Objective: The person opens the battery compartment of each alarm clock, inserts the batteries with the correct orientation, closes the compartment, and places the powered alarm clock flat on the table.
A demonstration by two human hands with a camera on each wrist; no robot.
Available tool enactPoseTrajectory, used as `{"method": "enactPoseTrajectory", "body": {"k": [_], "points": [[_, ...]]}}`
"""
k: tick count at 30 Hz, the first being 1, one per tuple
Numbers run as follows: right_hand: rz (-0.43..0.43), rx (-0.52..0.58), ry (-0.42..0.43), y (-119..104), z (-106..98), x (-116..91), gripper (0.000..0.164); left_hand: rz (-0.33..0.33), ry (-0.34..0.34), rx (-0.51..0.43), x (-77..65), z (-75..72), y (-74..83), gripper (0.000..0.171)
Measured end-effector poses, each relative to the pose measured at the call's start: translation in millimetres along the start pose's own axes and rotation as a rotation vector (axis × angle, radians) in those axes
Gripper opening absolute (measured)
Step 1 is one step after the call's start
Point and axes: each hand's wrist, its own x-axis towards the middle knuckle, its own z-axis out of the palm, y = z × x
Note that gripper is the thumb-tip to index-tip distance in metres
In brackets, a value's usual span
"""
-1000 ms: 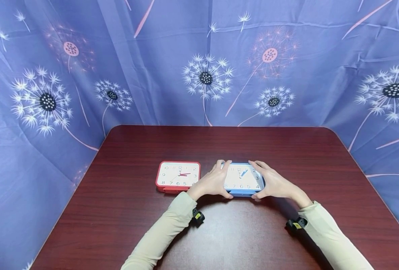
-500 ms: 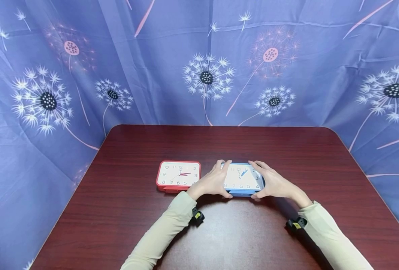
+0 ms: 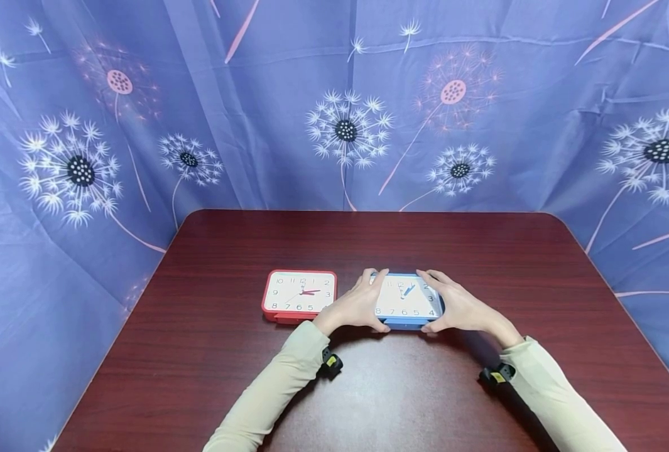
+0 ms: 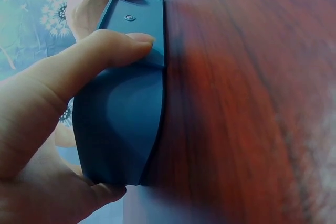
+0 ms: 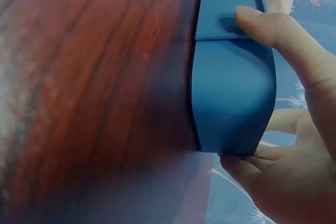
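Note:
A blue-framed clock [image 3: 404,301] with a white face lies face up on the table, its numerals upright to the head view. My left hand [image 3: 358,302] grips its left end, thumb on the near side and fingers round the far edge. At the other end my right hand [image 3: 463,306] holds it the same way. In the left wrist view the thumb presses the blue side wall [image 4: 123,114] near a small screw. The right wrist view has the right thumb on that same blue side [image 5: 233,87].
Left of the blue clock lies a red-framed clock [image 3: 299,292], face up, its lower right corner partly covered by my left hand. The dark red wooden table [image 3: 244,242] has rounded far corners. Behind it hangs a blue curtain [image 3: 277,125] with dandelion prints.

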Motion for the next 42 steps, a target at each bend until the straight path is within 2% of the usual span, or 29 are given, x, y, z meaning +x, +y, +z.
{"method": "enactPoseTrajectory", "body": {"k": [7, 28, 42], "points": [[-0.006, 0.002, -0.002, 1.6, -0.1, 0.1, 0.114, 0.014, 0.0, 0.01, 0.3, -0.7, 0.0, 0.121], [0.007, 0.06, -0.059, 2.1, -1.8, -1.1, 0.117, -0.015, -0.043, -0.016, -0.7, -2.1, 0.7, 0.121], [0.006, 0.077, -0.066, 3.7, -0.3, -1.8, 0.117, -0.019, -0.053, -0.045, -2.3, -2.2, 0.1, 0.122]]}}
